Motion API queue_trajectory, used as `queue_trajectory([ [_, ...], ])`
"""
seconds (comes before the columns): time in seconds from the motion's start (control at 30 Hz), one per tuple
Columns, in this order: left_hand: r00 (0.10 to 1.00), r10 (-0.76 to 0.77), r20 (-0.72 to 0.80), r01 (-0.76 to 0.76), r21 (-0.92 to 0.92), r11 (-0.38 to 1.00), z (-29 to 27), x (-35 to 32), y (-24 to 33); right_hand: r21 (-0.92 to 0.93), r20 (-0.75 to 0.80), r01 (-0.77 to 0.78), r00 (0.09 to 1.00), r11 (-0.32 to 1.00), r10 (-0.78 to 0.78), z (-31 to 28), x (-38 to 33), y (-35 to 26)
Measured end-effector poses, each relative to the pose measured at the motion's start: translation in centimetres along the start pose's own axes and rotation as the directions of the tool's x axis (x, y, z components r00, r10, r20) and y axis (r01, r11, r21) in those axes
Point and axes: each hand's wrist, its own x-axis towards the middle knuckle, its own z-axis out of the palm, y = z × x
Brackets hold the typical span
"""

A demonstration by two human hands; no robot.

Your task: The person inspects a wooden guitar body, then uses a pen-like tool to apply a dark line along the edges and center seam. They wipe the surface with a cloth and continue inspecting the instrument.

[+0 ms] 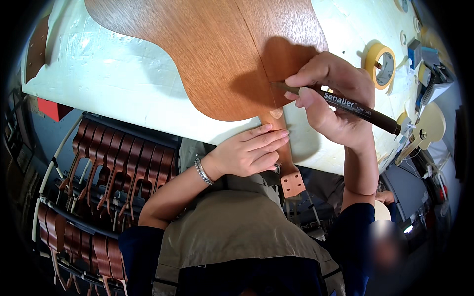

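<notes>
A brown wooden ukulele (212,54) lies back-up on the white worktop, its neck toward me and its headstock (293,184), with peg holes, past the edge. My left hand (252,152) rests across the neck just below the rounded heel, fingers laid over the wood and thumb hidden. Between the fingers and thumb of my right hand (340,93) is a black marker pen (363,109). The pen's tip meets or hovers just over the dark centre seam near the heel; I cannot tell which. Both hands' shadows fall on the wood.
A yellow tape roll (371,58) stands at the right on the white table (133,74). Below left, a rack (106,130) holds several dark-red ukulele bodies. A red box (52,109) sits under the table's left edge. Another person is partly visible at the lower right.
</notes>
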Motion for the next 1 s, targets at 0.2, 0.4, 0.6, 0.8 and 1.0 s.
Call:
queue_trajectory([
  [0.2,1.000,0.001,-0.007,-0.001,0.011,1.000,-0.03,0.03,0.02,-0.076,0.041,0.040,0.998,0.996,-0.037,-0.21,0.18,-0.50],
  [0.4,1.000,-0.002,-0.005,0.002,0.006,1.000,0.05,-0.01,0.03,-0.011,-0.006,-0.001,1.000,1.000,0.001,0.09,0.03,-0.31],
  [0.6,1.000,-0.004,0.001,0.004,-0.004,1.000,0.04,-0.09,0.01,-0.090,0.077,0.059,0.996,0.994,-0.052,-0.37,0.12,-0.44],
  [0.8,1.000,0.001,-0.005,-0.001,0.007,1.000,0.13,-0.07,0.06,-0.014,-0.013,-0.021,1.000,1.000,0.021,0.18,-0.05,-0.32],
  [1.0,1.000,0.002,-0.019,-0.002,-0.009,1.000,0.22,-0.15,-0.02,-0.086,0.057,0.046,0.998,0.995,-0.041,-0.19,-0.35,-0.27],
])
